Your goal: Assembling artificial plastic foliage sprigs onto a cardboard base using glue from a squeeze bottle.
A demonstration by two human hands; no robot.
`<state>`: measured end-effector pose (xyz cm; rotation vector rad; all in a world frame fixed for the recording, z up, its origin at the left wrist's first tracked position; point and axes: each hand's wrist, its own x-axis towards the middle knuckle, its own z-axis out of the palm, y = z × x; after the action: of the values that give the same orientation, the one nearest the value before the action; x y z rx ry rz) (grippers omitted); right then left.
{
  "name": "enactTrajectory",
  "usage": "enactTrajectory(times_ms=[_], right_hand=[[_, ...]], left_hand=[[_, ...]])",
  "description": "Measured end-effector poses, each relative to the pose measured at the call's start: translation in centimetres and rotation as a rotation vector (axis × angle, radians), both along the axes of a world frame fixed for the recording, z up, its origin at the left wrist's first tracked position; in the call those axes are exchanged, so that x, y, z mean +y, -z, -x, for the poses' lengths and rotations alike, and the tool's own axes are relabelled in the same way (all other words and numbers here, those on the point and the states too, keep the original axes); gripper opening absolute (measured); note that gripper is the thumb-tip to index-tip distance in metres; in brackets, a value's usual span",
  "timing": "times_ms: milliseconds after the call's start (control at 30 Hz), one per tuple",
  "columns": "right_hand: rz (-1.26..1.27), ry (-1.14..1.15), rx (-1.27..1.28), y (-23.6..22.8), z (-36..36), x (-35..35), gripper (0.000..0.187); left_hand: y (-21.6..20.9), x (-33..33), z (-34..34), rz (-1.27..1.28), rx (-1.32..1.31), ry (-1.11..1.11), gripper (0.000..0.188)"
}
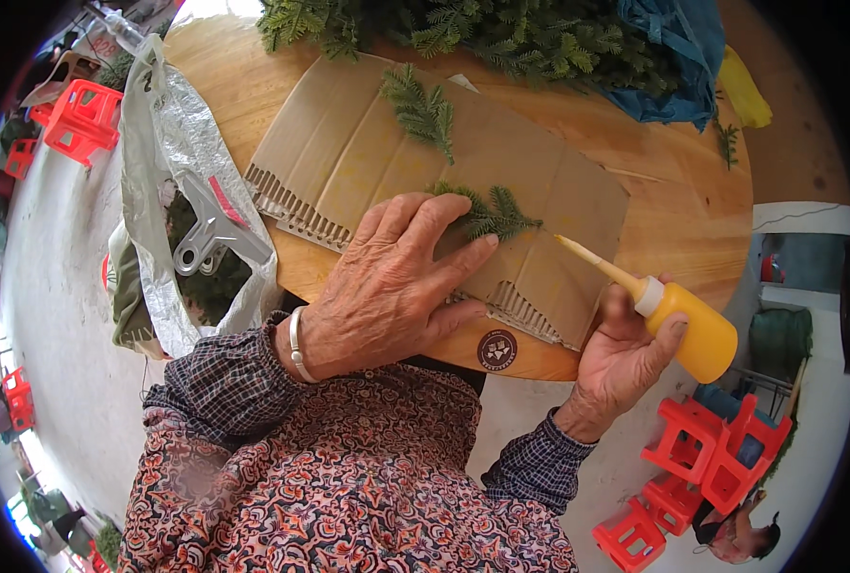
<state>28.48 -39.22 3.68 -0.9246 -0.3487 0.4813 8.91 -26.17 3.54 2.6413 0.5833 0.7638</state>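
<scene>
Right hand (621, 363) curls round the yellow squeeze bottle (700, 332), nozzle (602, 263) just right of the near conifer sprig (503, 218); left hand (387, 258), half open, seems to pin that sprig on the cardboard (559, 177). Oversqueezing could flood it; light pressure, let it skid!

A clear plastic bag (158, 124) hangs at the left of the round wooden table (692, 220), a gray clamp (223, 227) at its opening. Farther left, a red stool (76, 103) stands on the pale floor (67, 315). Near right, stacked red stools (677, 413) stand beside a person (731, 537); beyond is a dark green bin (781, 344).
</scene>
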Motion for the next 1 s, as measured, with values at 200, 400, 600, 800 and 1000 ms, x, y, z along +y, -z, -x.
enactTrajectory(times_ms=[200, 400, 600, 800, 1000], right_hand=[[-0.002, 0.019, -0.014, 0.0, -0.1, -0.2, 0.046], [-0.029, 0.071, 0.001, -0.8, 2.2, 0.1, 0.045], [-0.041, 0.065, 0.005, -2.0, 4.6, -0.2, 0.042], [-0.050, 0.083, -0.005, -2.1, 5.6, -0.7, 0.041], [-0.038, 0.088, -0.029, -2.5, 6.2, -1.2, 0.042]], left_hand=[[0.1, 0.0, 0.0, -0.015, -0.017, -0.001, 0.045], [-0.6, 0.4, 2.9, -0.014, -0.076, -0.022, 0.039], [-0.5, 1.9, 4.3, -0.034, -0.223, -0.073, 0.025], [-1.1, 1.7, 7.6, -0.068, -0.203, -0.086, 0.022], [-4.9, 1.6, 18.7, -0.013, -0.289, -0.423, 0.015]])
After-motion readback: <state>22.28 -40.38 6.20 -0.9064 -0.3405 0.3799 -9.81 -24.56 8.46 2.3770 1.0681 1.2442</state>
